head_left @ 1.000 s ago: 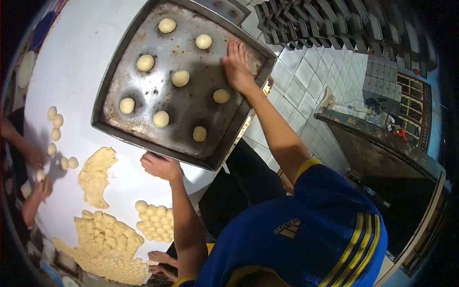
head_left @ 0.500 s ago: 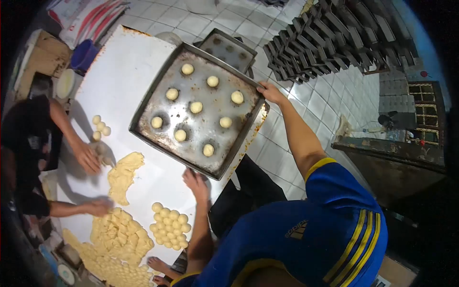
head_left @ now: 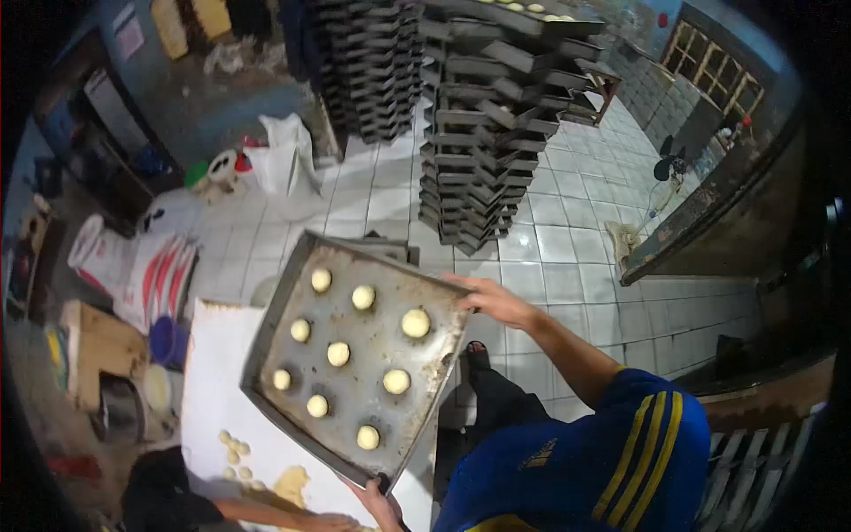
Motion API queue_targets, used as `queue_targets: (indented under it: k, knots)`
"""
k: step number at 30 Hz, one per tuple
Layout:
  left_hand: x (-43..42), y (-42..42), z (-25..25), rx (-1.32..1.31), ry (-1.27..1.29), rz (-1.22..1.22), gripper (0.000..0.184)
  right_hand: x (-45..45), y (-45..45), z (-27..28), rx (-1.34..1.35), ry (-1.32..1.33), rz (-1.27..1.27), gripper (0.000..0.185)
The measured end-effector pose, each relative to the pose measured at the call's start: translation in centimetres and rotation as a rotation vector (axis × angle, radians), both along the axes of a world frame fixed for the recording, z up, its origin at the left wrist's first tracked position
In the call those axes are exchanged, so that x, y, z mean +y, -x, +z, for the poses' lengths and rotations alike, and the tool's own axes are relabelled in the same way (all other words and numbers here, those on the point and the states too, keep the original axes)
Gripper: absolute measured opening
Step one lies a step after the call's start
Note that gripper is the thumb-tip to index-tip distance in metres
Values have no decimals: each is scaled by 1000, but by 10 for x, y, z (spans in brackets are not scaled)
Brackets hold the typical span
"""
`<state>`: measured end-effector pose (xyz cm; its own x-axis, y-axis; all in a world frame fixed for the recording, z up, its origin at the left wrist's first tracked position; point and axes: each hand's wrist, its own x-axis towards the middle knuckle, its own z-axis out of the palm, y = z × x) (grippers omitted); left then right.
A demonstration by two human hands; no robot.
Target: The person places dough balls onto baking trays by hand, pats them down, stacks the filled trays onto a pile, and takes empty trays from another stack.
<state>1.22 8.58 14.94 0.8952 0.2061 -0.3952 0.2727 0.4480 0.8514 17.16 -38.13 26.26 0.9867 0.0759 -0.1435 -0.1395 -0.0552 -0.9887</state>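
A square metal baking tray (head_left: 369,344) with several pale dough balls (head_left: 338,354) in spaced rows is tilted in front of me. My right hand (head_left: 487,299) grips its right-hand corner, fingers wrapped round the rim. At the near corner my left hand (head_left: 379,507) is closed on the tray's edge. Under the tray's left part lies the white tabletop (head_left: 213,372). Small dough balls (head_left: 233,448) and a flat piece of dough (head_left: 291,485) rest on it, close to a co-worker's arm (head_left: 275,514).
A tall stack of metal trays (head_left: 483,133) rises ahead, with dough balls on top. Another stack (head_left: 368,71) stands behind it. Red-and-white sacks (head_left: 160,275) and a purple bucket (head_left: 167,341) are at the left. White floor tiles (head_left: 550,257) extend to the right.
The tray has come up off the table, and my left hand has moved from beside it to grip its near corner. My view has swung up toward the tray stacks.
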Motion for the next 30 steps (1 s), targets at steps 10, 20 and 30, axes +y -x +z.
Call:
queue_targets:
  k: [10,20,30]
  knots:
    - [-259,-333,230,-654,-248,-409,98,-300,-13,251,-947,-156,-558,73]
    - [-651,-663,497,-792,-387,-803,73,-552,-167,332,-1017,40,-991,53]
    - [-772,-800,468,-732,-575,-773,60,-635,-205,315,-709,139,-1111,67]
